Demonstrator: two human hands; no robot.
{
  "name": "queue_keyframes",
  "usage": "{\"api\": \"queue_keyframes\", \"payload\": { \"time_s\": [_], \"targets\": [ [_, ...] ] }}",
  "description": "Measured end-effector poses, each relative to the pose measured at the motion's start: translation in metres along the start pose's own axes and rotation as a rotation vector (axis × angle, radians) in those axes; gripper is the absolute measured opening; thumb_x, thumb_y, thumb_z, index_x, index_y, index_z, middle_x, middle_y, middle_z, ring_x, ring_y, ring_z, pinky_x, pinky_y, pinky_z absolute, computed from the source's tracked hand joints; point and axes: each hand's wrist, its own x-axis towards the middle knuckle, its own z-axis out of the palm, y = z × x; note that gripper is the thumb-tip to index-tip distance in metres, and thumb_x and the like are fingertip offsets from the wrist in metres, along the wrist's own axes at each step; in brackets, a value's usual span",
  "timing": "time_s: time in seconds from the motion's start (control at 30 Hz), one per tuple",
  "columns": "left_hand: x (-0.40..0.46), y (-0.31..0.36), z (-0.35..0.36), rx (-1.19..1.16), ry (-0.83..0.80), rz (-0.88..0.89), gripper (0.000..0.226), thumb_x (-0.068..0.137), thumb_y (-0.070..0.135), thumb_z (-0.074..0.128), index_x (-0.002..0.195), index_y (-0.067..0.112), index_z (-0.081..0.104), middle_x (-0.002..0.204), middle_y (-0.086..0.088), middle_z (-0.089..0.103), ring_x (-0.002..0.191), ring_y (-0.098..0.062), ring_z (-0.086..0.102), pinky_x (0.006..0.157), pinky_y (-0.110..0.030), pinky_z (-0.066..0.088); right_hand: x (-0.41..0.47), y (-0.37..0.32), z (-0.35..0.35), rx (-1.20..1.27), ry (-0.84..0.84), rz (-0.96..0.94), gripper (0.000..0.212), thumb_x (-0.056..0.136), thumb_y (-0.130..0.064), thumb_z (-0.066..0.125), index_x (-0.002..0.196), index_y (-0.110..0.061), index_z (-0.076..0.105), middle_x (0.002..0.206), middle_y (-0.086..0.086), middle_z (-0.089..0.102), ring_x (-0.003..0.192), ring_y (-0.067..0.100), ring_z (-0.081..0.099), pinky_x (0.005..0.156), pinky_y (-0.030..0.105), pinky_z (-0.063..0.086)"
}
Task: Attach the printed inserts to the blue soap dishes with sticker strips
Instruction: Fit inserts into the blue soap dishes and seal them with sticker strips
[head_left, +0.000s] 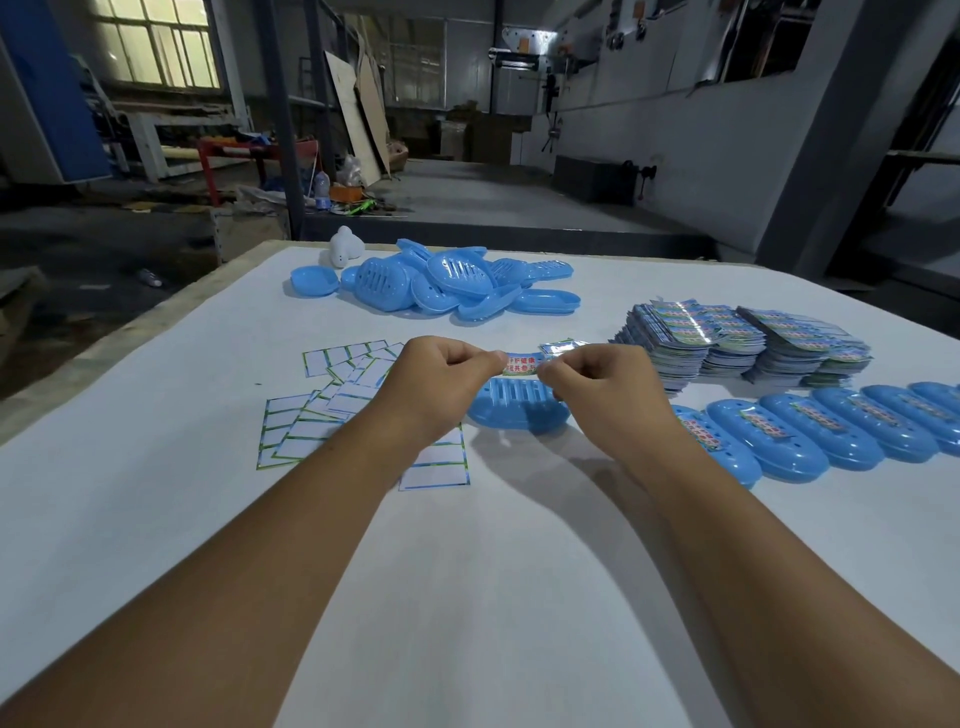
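Soap dish sits on the white table directly under my two hands, its long axis running nine to three o'clock, the slotted face up. Above it I hold one printed sticker strip stretched along that same axis: my left hand has its grip pinched on the nine o'clock end, my right hand pinched on the three o'clock end. The dish lies at six o'clock from the strip, just beneath and about equally near both hands, so I judge the next move is straight down. Finished dishes line up toward three o'clock, bare dishes are piled at twelve, backing sheets at nine.
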Motion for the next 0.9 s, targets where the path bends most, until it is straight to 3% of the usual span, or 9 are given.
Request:
{"api": "queue_keyframes", "payload": {
  "time_s": [0.1,0.2,0.3,0.43,0.5,0.73,0.9],
  "targets": [
    [0.001,-0.003,0.001,0.009,-0.008,0.008,0.021,0.088,0.040,0.073,0.084,0.019,0.078,0.043,0.019,0.054,0.034,0.002,0.045,0.035,-0.009,0.029,0.002,0.001,-0.002,0.032,-0.001,0.035,0.033,0.080,-0.028,0.066,0.076,0.004,0.065,0.063,0.010,0.053,0.056,0.013,0.038,0.058,0.028,0.033],
    [0.000,-0.003,0.004,-0.002,-0.037,0.036,0.017,0.087,0.034,0.075,0.080,0.019,0.076,0.039,0.019,0.050,0.032,0.003,0.044,0.035,-0.006,0.028,0.003,0.004,-0.002,0.058,0.007,0.038,0.042,0.078,-0.037,0.069,0.075,0.004,0.063,0.060,0.004,0.050,0.053,0.012,0.036,0.052,0.025,0.033],
    [0.003,-0.004,0.006,0.050,-0.035,0.025,0.017,0.086,0.034,0.076,0.079,0.019,0.076,0.043,0.016,0.055,0.035,0.002,0.046,0.038,-0.011,0.034,0.004,0.009,0.000,0.029,0.042,0.030,0.046,0.081,-0.038,0.076,0.064,0.001,0.058,0.050,-0.003,0.043,0.045,0.009,0.032,0.041,0.016,0.029],
    [0.006,-0.009,0.010,0.281,0.055,0.046,0.018,0.081,0.031,0.069,0.070,0.017,0.074,0.056,0.003,0.067,0.054,-0.011,0.057,0.058,-0.028,0.047,0.006,0.012,0.005,-0.087,0.027,0.043,0.046,0.081,-0.033,0.076,0.049,-0.013,0.050,0.040,-0.010,0.035,0.041,0.009,0.029,0.043,0.022,0.028],
    [0.006,-0.008,0.013,0.398,0.099,0.064,0.019,0.078,0.034,0.066,0.068,0.018,0.073,0.059,0.009,0.068,0.063,-0.013,0.064,0.060,-0.027,0.048,0.006,0.012,0.007,-0.123,0.032,0.055,0.047,0.080,-0.030,0.075,0.045,-0.016,0.047,0.037,-0.010,0.036,0.039,0.009,0.031,0.047,0.025,0.027],
    [0.008,-0.009,0.020,0.537,0.101,0.087,0.028,0.079,0.035,0.060,0.077,0.011,0.074,0.081,-0.006,0.075,0.076,-0.026,0.070,0.069,-0.035,0.056,0.012,0.017,0.011,-0.170,0.040,0.093,0.044,0.078,-0.028,0.075,0.045,-0.016,0.048,0.035,-0.011,0.039,0.037,0.009,0.035,0.050,0.027,0.031],
    [0.009,-0.011,0.019,0.526,0.094,0.069,0.029,0.075,0.037,0.059,0.068,0.012,0.072,0.079,-0.002,0.075,0.070,-0.024,0.069,0.066,-0.032,0.055,0.012,0.017,0.012,-0.214,0.024,0.097,0.036,0.078,-0.030,0.075,0.051,-0.012,0.059,0.039,-0.008,0.046,0.041,0.009,0.038,0.050,0.027,0.035]
  ]
}}
